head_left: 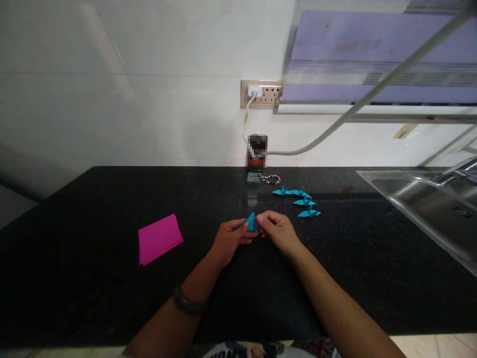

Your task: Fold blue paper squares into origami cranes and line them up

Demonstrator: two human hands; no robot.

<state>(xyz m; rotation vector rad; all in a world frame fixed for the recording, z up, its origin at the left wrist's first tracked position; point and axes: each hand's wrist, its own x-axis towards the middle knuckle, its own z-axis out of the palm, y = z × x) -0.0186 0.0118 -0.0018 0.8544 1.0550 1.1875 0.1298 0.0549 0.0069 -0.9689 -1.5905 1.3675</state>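
A small folded piece of blue paper (252, 222) is held between both hands above the black countertop (93, 298). My left hand (230, 239) pinches its left side with closed fingers; a dark band circles that wrist. My right hand (278, 231) pinches its right side, fingers curled together. Just beyond my right hand, several finished blue paper cranes (301, 201) lie in a short curved row on the counter.
A stack of pink paper (159, 238) lies on the counter to the left. A bead bracelet (271, 178) and a small plugged-in device (257, 151) sit by the back wall under a socket strip (261, 94). A steel sink (428, 204) is at the right.
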